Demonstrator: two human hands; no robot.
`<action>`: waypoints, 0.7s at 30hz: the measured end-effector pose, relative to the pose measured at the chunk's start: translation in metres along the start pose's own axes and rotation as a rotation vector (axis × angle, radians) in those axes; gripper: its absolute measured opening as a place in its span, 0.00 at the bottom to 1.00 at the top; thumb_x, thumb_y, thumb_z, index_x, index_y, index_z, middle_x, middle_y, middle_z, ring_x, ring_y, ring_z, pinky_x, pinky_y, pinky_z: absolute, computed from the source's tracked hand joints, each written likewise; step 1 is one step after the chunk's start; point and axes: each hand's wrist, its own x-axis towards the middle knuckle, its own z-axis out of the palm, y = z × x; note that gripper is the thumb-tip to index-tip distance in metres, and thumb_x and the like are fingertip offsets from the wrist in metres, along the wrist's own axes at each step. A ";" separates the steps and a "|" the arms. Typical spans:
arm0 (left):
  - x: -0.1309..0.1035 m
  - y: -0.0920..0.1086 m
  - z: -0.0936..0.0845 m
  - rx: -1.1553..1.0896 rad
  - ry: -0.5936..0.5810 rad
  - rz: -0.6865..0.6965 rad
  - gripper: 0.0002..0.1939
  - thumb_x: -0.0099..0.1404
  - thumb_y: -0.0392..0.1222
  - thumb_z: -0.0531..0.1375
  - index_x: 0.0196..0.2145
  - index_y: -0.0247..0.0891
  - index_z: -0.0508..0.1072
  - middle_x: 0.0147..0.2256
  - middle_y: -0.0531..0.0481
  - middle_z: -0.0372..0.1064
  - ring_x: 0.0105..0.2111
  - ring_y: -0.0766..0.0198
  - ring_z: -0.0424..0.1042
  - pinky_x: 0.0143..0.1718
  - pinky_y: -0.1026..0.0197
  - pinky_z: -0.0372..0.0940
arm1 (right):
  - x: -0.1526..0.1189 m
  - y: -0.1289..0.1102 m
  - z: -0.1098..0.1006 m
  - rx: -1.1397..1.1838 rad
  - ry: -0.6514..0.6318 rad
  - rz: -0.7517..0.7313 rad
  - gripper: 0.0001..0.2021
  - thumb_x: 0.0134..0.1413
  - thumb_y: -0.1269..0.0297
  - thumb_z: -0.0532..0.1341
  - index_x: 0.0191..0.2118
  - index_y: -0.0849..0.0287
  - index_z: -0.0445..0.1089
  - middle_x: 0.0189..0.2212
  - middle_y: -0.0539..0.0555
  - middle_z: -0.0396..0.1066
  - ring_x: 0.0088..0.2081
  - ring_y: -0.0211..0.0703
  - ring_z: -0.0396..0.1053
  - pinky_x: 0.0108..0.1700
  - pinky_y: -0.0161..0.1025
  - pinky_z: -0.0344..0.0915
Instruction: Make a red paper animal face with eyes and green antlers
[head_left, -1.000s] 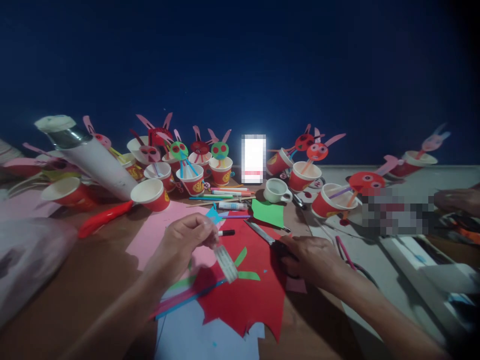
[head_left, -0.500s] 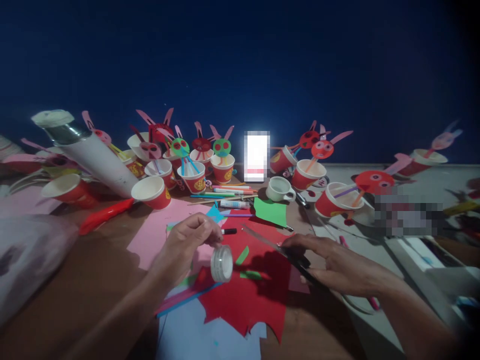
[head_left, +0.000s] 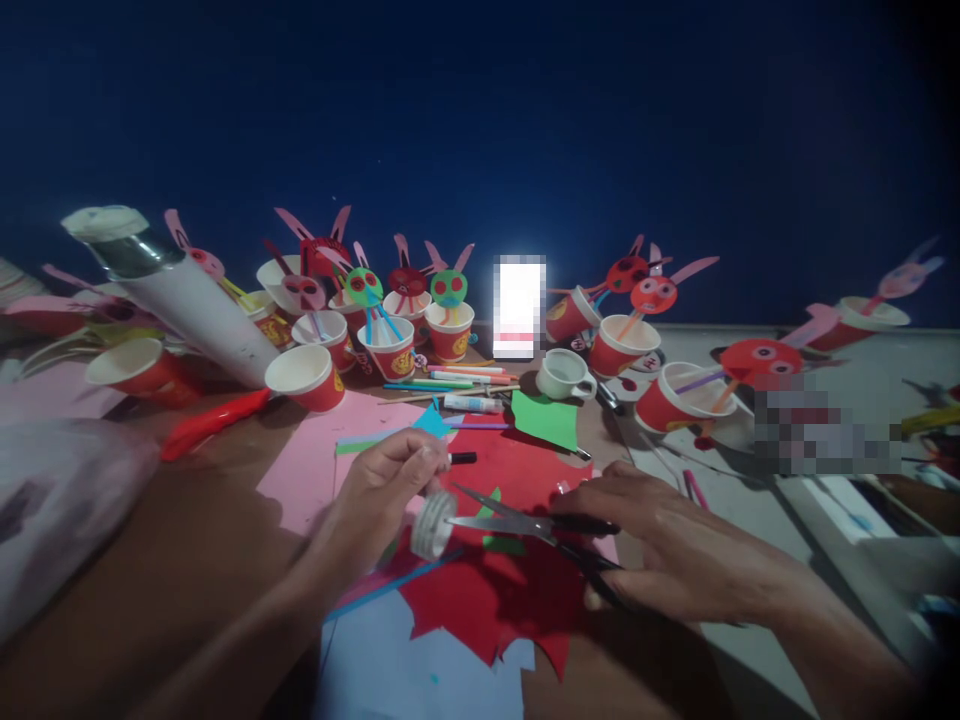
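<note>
My left hand (head_left: 390, 490) is closed, its thumb and fingers pinched at the tape roll (head_left: 433, 525), a clear roll hanging below the fingertips. In my right hand (head_left: 645, 540) are black-handled scissors (head_left: 540, 525), their blades spread apart and pointing left, one tip at the roll's edge. Beneath both hands lies a jagged-edged red sheet (head_left: 517, 600) with small green pieces (head_left: 504, 545) on it. A black-capped pen (head_left: 463, 458) shows just beyond my left fingertips.
Red paper cups (head_left: 386, 350) with paper animal heads line the back. A white mug (head_left: 564, 376), markers (head_left: 469, 376) and a lit phone (head_left: 519, 305) stand or lie mid-table. A white cylinder (head_left: 195, 310) leans left; a plastic bag (head_left: 67, 520) lies nearer.
The scissors have opened and their blades have moved left and down to the tape roll. The roll has shifted slightly left and turned in my left hand.
</note>
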 end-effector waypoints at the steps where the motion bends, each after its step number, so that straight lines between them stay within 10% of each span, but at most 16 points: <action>1: -0.001 0.000 0.000 0.001 0.001 0.003 0.11 0.64 0.45 0.56 0.27 0.37 0.68 0.29 0.54 0.64 0.25 0.72 0.61 0.27 0.69 0.56 | 0.000 -0.001 0.000 -0.003 0.006 -0.005 0.23 0.43 0.72 0.58 0.48 0.48 0.65 0.43 0.49 0.70 0.45 0.45 0.63 0.47 0.39 0.56; 11: -0.001 -0.001 0.002 -0.023 -0.050 0.039 0.11 0.64 0.45 0.56 0.27 0.37 0.68 0.31 0.53 0.63 0.30 0.69 0.61 0.30 0.68 0.57 | 0.003 -0.005 0.002 -0.021 0.014 -0.042 0.17 0.45 0.71 0.58 0.44 0.50 0.67 0.42 0.48 0.71 0.43 0.43 0.64 0.47 0.38 0.53; 21: 0.002 0.000 -0.005 -0.147 -0.227 -0.250 0.12 0.62 0.48 0.58 0.32 0.36 0.71 0.36 0.51 0.66 0.22 0.76 0.57 0.21 0.71 0.51 | 0.007 -0.011 -0.003 -0.080 -0.013 -0.041 0.15 0.46 0.71 0.59 0.42 0.50 0.67 0.37 0.47 0.72 0.40 0.43 0.65 0.49 0.40 0.50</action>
